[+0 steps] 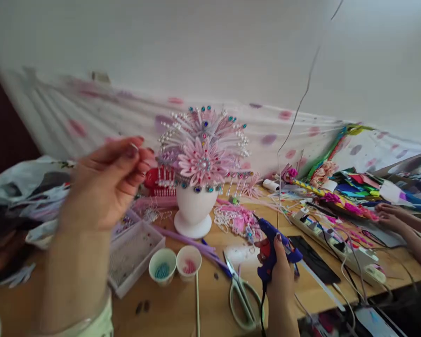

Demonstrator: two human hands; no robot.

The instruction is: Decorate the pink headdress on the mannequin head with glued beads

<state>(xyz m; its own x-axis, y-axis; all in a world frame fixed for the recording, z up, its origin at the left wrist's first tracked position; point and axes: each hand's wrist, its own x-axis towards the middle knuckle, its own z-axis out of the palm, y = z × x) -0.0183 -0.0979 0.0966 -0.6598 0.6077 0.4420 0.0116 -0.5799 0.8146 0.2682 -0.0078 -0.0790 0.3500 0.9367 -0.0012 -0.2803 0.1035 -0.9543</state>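
My left hand (107,182) is raised at the left, with thumb and fingertips pinched together around a tiny pale thing too small to name. My right hand (279,267) grips a purple hot glue gun (274,243), its nozzle pointing up and left and a white glue stick sticking out behind. Between my hands, a pink and silver headdress (203,159) with a large flower, pearls and coloured gems sits on a white head-shaped stand (196,208). Neither hand touches it.
Two paper cups (163,267) of small blue and pink pieces stand beside a white tray (136,252). Green-handled scissors (243,299), a black phone (315,258) and a power strip (337,245) lie rightward. Another person's hands (396,217) show at far right.
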